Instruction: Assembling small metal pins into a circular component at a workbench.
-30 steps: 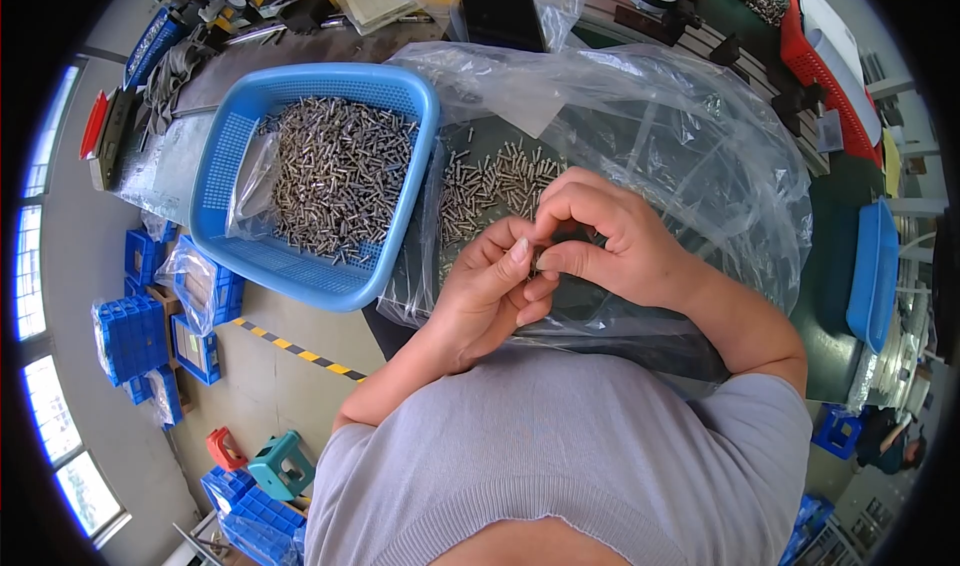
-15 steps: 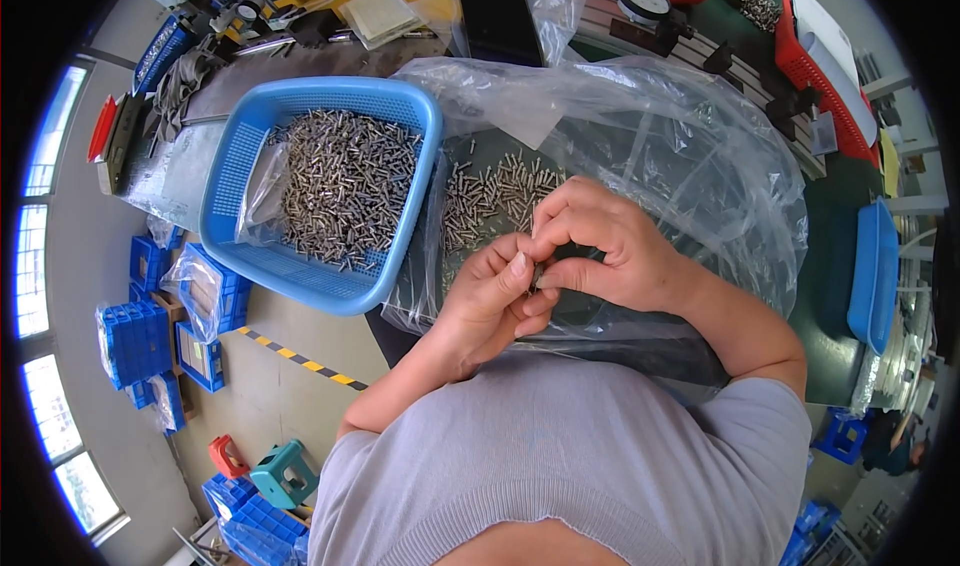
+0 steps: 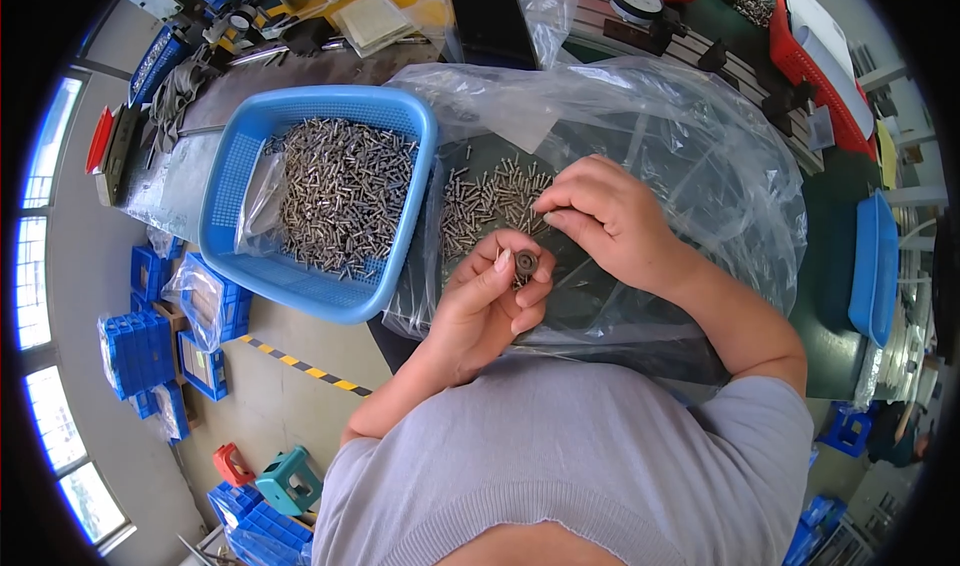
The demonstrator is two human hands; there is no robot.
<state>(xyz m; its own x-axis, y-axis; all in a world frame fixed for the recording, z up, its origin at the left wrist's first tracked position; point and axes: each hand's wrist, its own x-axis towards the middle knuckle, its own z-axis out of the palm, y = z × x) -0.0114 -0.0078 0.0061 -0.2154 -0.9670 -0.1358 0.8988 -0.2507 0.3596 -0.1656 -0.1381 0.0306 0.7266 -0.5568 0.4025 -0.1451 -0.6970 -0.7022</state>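
Round metal fitting (image 3: 525, 262): sat clamped between the thumb and curled fingers of the left hand (image 3: 488, 291), raised over the near part of the tabletop (image 3: 825, 236). Pointed its ringed end up toward the head camera; ran its long axis, as far as could be judged, roughly along the line of sight, too foreshortened to show its length. Showed silvery bits just below the ring, too small to tell apart.

Held the right hand (image 3: 615, 231) apart from the left, thumb and forefinger close together near the loose pile of metal pins (image 3: 490, 201); impossible to tell whether pinching a pin or not. Had a small open gap between both hands.

Had wider room to the right, across the crumpled plastic sheet (image 3: 690, 136). Met a limit on the left at the wall of the blue basket (image 3: 412, 196), heaped with similar pins, just beside the loose pile. Had a black phone (image 3: 492, 23) and a dial gauge (image 3: 637, 1) toward the far edge, well apart from the hands.
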